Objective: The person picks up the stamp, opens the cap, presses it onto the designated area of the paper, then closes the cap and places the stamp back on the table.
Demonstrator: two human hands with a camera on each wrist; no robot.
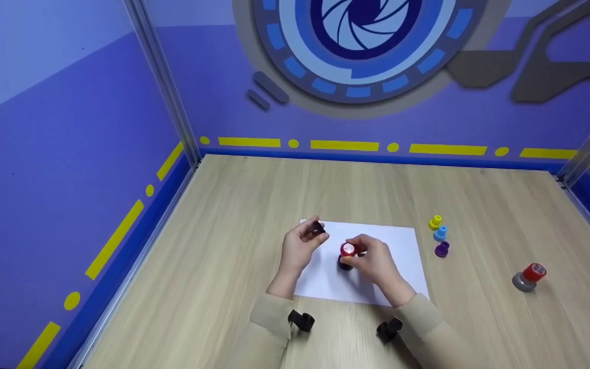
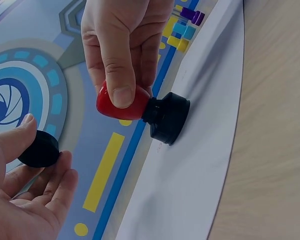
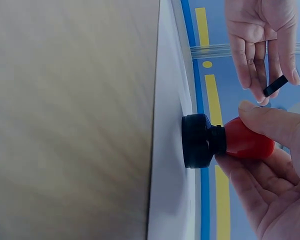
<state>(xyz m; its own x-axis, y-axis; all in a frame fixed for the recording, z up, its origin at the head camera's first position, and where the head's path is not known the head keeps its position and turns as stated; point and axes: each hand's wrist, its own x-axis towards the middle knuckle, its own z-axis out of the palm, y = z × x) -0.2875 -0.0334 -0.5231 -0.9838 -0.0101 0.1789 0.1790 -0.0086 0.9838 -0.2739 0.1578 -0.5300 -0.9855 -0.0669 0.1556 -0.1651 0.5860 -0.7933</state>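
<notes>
My right hand [image 1: 375, 260] pinches the red handle of a stamp [image 2: 122, 102] between thumb and fingers. The stamp's black round base [image 3: 196, 141] faces down at the white paper [image 1: 395, 238]; whether it touches the sheet I cannot tell. To the left, my left hand [image 1: 296, 250] is raised over the paper's left edge and holds a black round cap [image 2: 41, 150] by its rim between thumb and fingertips. The cap is apart from the stamp. In the right wrist view the cap [image 3: 275, 86] appears edge-on.
Right of the paper stand small yellow [image 1: 436, 222], light blue [image 1: 440, 233] and purple [image 1: 442, 249] stampers in a row. Farther right, a second stamp [image 1: 534, 272] with a red top and grey base lies tilted on the wooden table [image 1: 213, 266]. Purple-blue panels [image 1: 69, 205] border the table.
</notes>
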